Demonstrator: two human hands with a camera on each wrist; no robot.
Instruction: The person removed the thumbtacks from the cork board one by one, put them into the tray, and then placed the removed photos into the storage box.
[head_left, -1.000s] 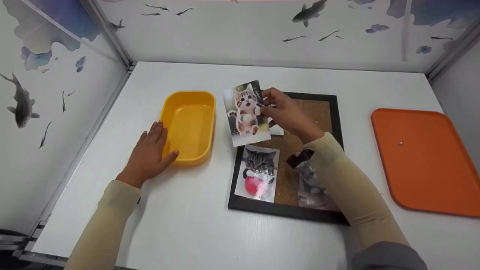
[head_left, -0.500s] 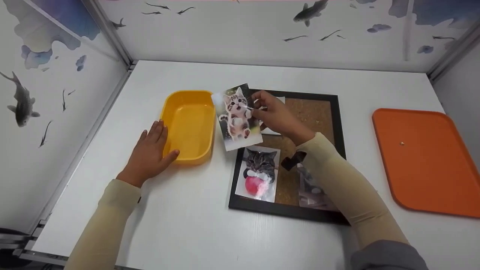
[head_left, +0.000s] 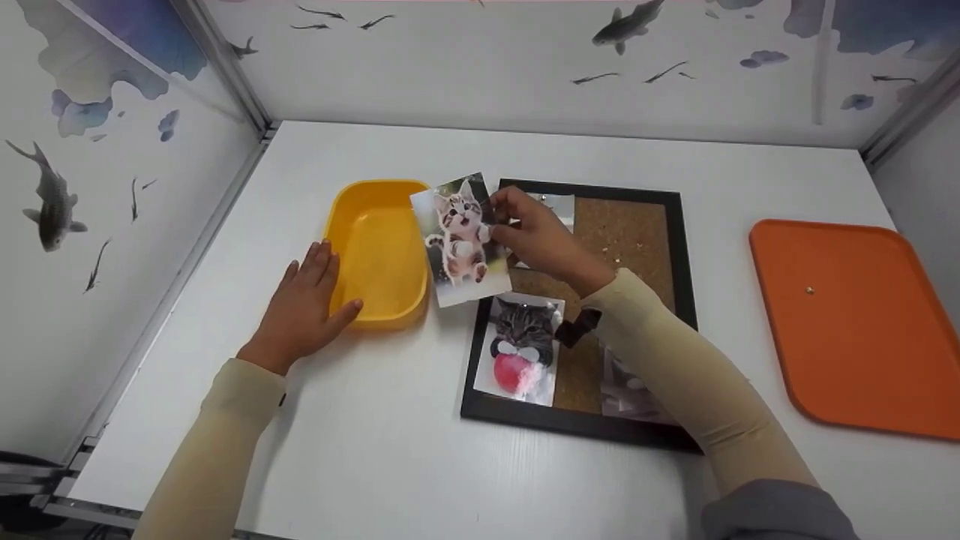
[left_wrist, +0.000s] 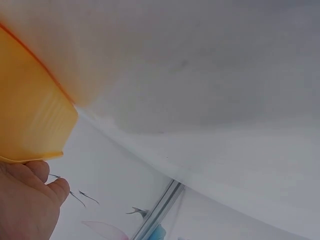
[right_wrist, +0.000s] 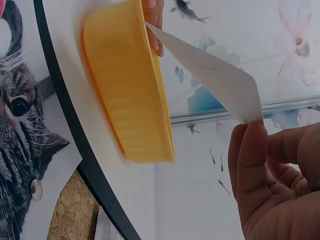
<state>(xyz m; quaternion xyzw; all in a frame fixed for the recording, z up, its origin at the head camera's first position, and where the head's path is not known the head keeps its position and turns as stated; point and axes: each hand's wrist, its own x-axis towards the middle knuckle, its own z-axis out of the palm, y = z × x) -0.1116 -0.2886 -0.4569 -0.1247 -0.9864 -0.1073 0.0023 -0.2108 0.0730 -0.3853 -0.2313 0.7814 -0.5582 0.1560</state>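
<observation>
My right hand (head_left: 551, 244) pinches a kitten photo (head_left: 463, 240) by its right edge, between thumb and fingers. The photo hangs tilted over the gap between the yellow tub (head_left: 330, 229) and the framed corkboard (head_left: 626, 247), overlapping the tub's right rim from above. In the right wrist view, the photo's white back (right_wrist: 215, 70) shows. My left hand (head_left: 300, 307) rests against the tub's left rim with fingers straight. Pinned to the corkboard's lower left is a photo of a tabby with a red ball (head_left: 520, 352). Another photo (head_left: 547, 210), at upper left, is partly hidden behind my right hand.
An orange tray (head_left: 862, 330) lies at the right with a small pin (head_left: 809, 290) on it. Several pins dot the cork. A further photo (head_left: 630, 390) at the board's lower right is mostly under my right forearm. Printed wall panels enclose the white table (head_left: 375, 450).
My right hand has carried the kitten photo left and slightly down, off the corkboard and toward the tub. My left hand stays on the tub's rim.
</observation>
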